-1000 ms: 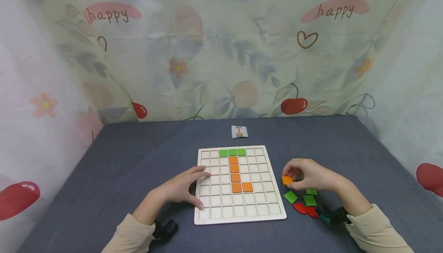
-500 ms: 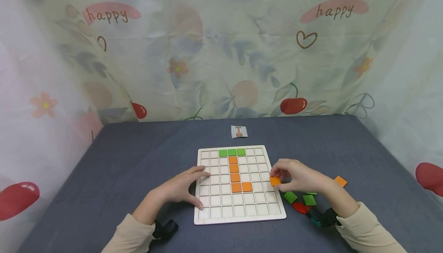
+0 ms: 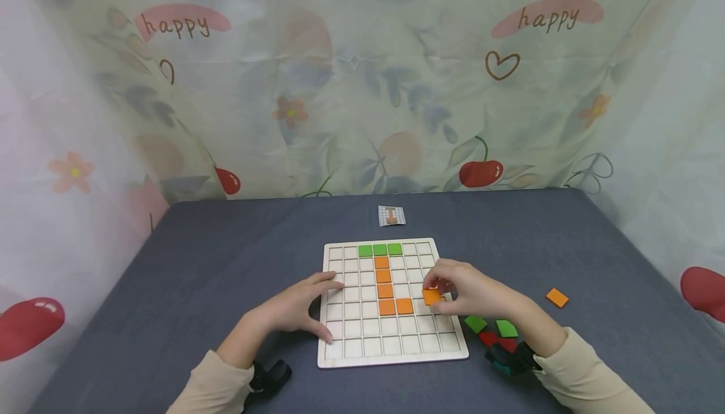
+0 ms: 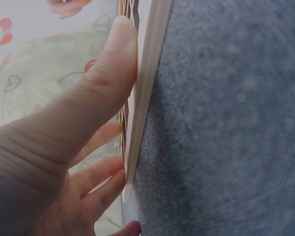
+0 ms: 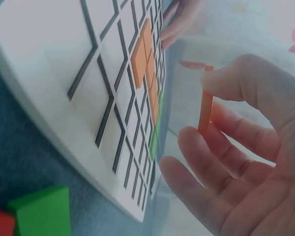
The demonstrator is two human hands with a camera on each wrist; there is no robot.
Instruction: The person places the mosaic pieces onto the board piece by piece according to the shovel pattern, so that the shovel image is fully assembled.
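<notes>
A white grid board [image 3: 362, 346] lies on the dark table, with three green tiles [image 3: 380, 249] in its top row and a column of orange tiles [image 3: 384, 290] below, one more orange tile [image 3: 404, 306] beside the lowest. My right hand [image 3: 472, 289] pinches an orange tile [image 3: 432, 296] over the board's right side; the right wrist view shows this tile [image 5: 205, 105] on edge between thumb and fingers, off the board's surface. My left hand [image 3: 291, 306] rests on the board's left edge with spread fingers; in the left wrist view its thumb [image 4: 110, 64] lies on the rim.
Right of the board are green tiles [image 3: 506, 328] and red pieces [image 3: 488, 338], partly hidden by the right wrist's black device [image 3: 510, 358]. A loose orange tile [image 3: 557, 297] lies farther right. A small patterned card [image 3: 392, 216] lies behind the board. A printed curtain [image 3: 351, 87] surrounds the table.
My right hand has carried the orange tile leftward from beside the board to above its right columns. The loose orange tile at right has come into view. The left hand has stayed still.
</notes>
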